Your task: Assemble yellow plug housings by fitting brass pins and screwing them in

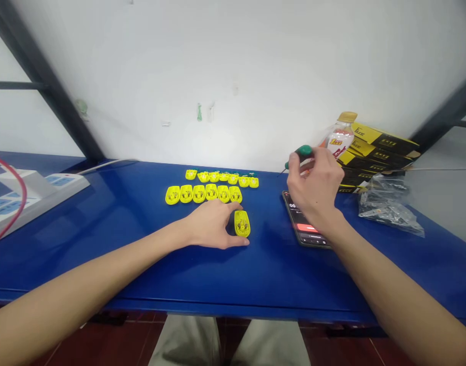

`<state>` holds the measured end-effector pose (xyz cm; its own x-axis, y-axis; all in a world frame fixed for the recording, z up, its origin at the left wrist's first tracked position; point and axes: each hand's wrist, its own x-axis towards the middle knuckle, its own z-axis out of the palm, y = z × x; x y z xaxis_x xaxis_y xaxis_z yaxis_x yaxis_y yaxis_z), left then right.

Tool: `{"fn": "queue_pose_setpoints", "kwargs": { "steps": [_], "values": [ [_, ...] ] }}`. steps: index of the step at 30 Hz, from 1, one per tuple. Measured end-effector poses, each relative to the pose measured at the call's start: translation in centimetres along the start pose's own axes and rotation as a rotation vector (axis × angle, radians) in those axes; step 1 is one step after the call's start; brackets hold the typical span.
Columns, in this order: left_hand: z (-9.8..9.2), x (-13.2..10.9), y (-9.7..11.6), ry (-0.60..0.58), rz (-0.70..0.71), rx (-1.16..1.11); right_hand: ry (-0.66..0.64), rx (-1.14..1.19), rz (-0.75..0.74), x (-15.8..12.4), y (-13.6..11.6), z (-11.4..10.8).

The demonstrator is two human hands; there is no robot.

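Observation:
My left hand [213, 223] has its thumb and forefinger at the near and far ends of a yellow plastic housing half [242, 224], which lies open side up on the blue table. Small dark parts show inside the housing half. In my right hand [317, 175] is a green-handled screwdriver [304, 150], raised above a phone, its thin shaft pointing down and left. Beyond my left hand stands a row of several similar yellow housing halves [199, 193]. Behind these runs a second row of smaller yellow pieces [213, 176] with whitish insides and green bits at the back.
Under my right hand lies a phone [294, 218] with a lit screen. A bottle [342, 134], stacked black-and-yellow boxes [385, 152] and a clear bag of small metal parts [387, 206] are at the right. A white power strip [65, 185] and red cable [23, 193] occupy the left.

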<state>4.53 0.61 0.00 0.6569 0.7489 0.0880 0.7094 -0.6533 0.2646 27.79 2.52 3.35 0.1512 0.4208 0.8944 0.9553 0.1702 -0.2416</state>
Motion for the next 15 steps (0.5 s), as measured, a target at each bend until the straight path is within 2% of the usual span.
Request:
{"fn": "queue_pose_setpoints", "kwargs": {
  "steps": [2,6,10,15],
  "values": [
    [0.0,0.0,0.0,-0.001,0.006,0.002,0.058,0.250,0.014,-0.4,-0.4,-0.1],
    [0.1,0.1,-0.1,0.002,0.002,0.023,-0.001,0.618,0.067,-1.7,-2.0,-0.7],
    [0.2,0.2,-0.2,0.002,0.001,0.027,-0.120,0.712,0.000,-2.9,-3.3,-1.1],
    [0.3,0.2,-0.2,0.010,-0.006,0.039,-0.202,0.722,-0.029,-3.7,-3.5,-0.8]
  ]
}}
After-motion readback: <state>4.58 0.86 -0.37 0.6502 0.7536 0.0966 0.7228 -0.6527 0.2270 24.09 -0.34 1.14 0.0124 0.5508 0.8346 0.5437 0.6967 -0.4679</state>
